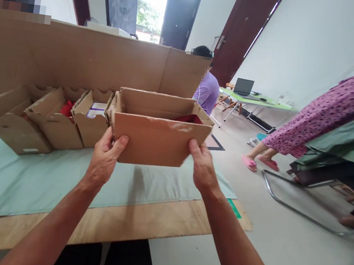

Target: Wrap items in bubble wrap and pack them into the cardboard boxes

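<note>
Between my two hands a brown open-topped cardboard box point(154, 142) is held up over the table. My left hand point(105, 153) grips its left end, thumb on the near face. At the right end, my right hand point(203, 165) has its thumb on the same face, with the other fingers mostly hidden behind. Dark red material point(192, 119) shows inside the box; what it is I cannot make out. Close by on the left stand similar cardboard boxes: one with white and purple items point(97, 111), one with something red point(67, 108), and one at the far left point(9, 131).
A pale green cloth point(58, 177) covers much of the wooden table point(138, 219). Behind the boxes rises a tall cardboard panel point(108, 59). A person in purple point(207, 92) is beyond it. To the right are a metal frame point(297, 213) and a person in pink patterned clothing point(318, 113).
</note>
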The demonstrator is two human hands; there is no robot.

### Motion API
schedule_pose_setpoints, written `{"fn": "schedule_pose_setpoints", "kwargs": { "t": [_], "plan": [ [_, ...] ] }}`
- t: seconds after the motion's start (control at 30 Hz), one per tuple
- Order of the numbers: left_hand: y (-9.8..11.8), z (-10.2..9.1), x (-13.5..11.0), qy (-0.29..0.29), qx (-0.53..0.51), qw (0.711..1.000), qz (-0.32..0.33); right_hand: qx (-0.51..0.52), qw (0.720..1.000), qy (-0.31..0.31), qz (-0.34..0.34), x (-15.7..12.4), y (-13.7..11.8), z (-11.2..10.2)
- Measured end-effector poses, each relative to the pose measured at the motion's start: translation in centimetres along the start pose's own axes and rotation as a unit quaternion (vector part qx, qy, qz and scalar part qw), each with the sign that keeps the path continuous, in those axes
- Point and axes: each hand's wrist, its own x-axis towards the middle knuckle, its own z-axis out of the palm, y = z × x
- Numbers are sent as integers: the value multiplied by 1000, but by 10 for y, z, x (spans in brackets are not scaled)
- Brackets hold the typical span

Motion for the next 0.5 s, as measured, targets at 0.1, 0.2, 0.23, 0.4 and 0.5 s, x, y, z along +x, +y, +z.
{"fn": "schedule_pose_setpoints", "kwargs": {
  "t": [0.1,0.2,0.23,0.4,0.5],
  "plan": [
    [0,18,-11,-53,-26,998,-34,-45,998,45,4,-16,-9,-23],
    [-5,11,-36,-68,-22,994,-83,-83,995,55,32,-40,-11,-32],
    [-7,2,-43,-59,-12,994,-94,-82,995,43,41,-45,-9,-28],
    [0,-48,-30,13,68,996,-56,-21,998,-50,33,-28,-2,19],
    [10,-45,-6,16,73,997,-6,-9,999,-39,-3,-8,-3,30]
  ]
}}
